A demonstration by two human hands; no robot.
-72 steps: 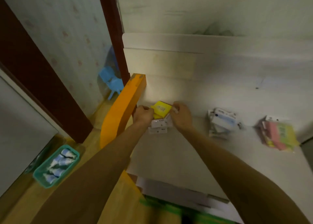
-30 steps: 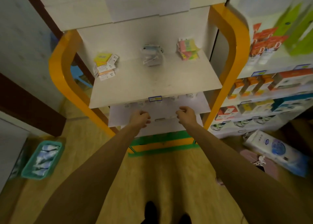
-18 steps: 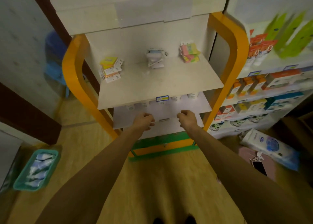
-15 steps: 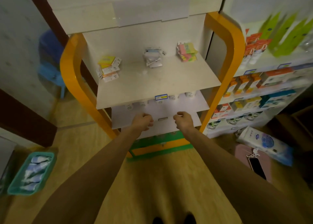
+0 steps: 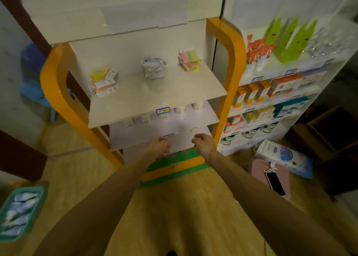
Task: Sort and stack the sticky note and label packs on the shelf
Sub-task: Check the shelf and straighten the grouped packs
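Three piles stand along the back of the white shelf [image 5: 155, 100]. At the left is a stack of yellow and white sticky note packs [image 5: 102, 81], in the middle a pile of white and blue label packs [image 5: 153, 68], at the right a pile of pink and green sticky note packs [image 5: 189, 61]. My left hand [image 5: 158, 146] and my right hand [image 5: 203, 143] hang below the shelf's front edge, in front of a lower shelf. Both have loosely curled fingers and hold nothing.
Orange frame posts [image 5: 226, 77] flank the shelf. Small white bottles [image 5: 180, 110] line the lower shelf. To the right stands a white rack with boxed goods [image 5: 271, 93]. On the floor are a teal basket [image 5: 21, 207], a phone [image 5: 275, 184] and a tissue pack [image 5: 280, 155].
My hands left the yellow stack and dropped below the shelf as I stepped back. Over the last second they have stayed in about the same place while the view shifted slightly.
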